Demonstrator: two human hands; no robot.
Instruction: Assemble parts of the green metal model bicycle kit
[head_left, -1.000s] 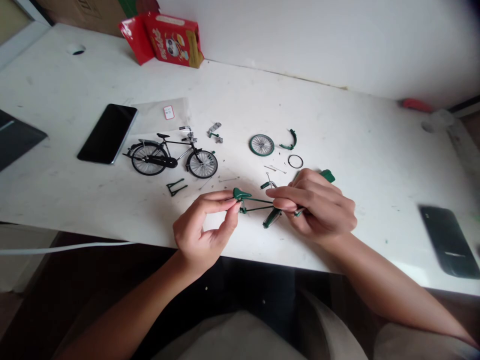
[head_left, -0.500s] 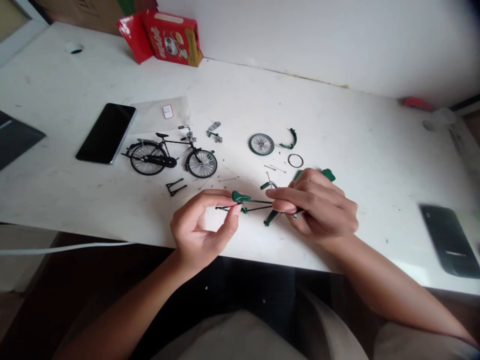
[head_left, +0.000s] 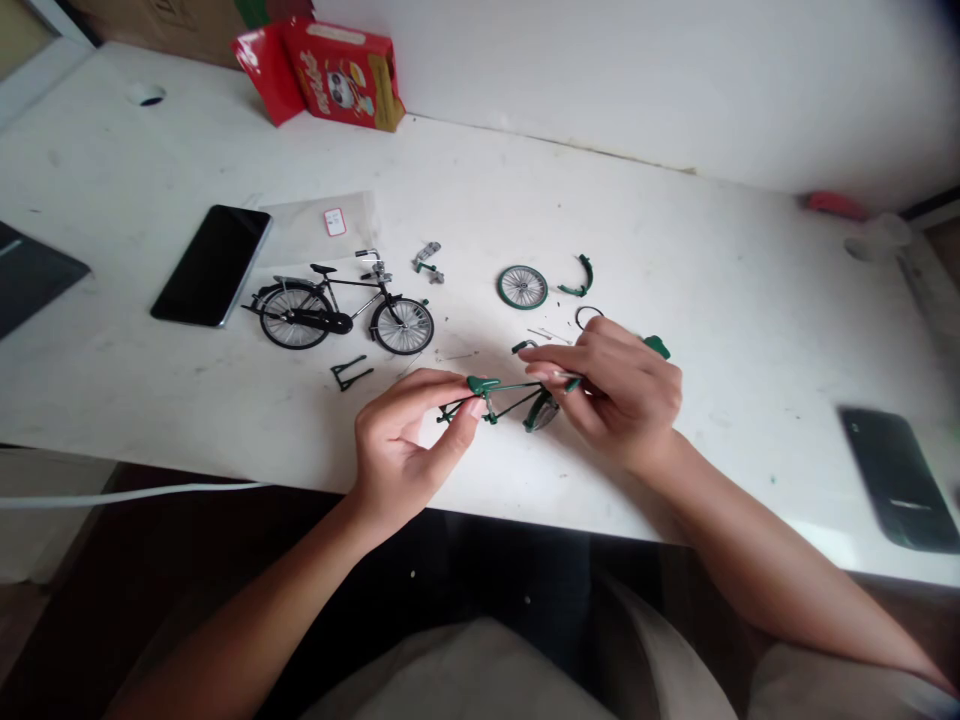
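My left hand (head_left: 409,440) pinches a green model bicycle frame (head_left: 514,402) by its rear part, thumb and fingers just under the green saddle (head_left: 484,384). At the front end, my right hand (head_left: 622,395) is closed on the small handlebar (head_left: 523,347), whose grips stick out past the fingers. The front wheel (head_left: 541,411) with its green mudguard hangs below that hand, which partly covers it. Beyond the hands lie a loose green-rimmed wheel (head_left: 523,288), a curved green mudguard (head_left: 585,275) and a thin black ring (head_left: 588,318), partly hidden.
A complete black model bicycle (head_left: 322,315) lies on the white table (head_left: 225,410), with a black stand-like part (head_left: 350,373) in front. Small parts (head_left: 429,265) lie near it. A phone (head_left: 212,265), clear bag (head_left: 307,225), red box (head_left: 349,78) and dark device (head_left: 898,478) are farther out.
The handlebar end of the green bicycle has risen and turned slightly, showing more of the front wheel. My right hand has shifted up and left; the left still grips near the saddle.
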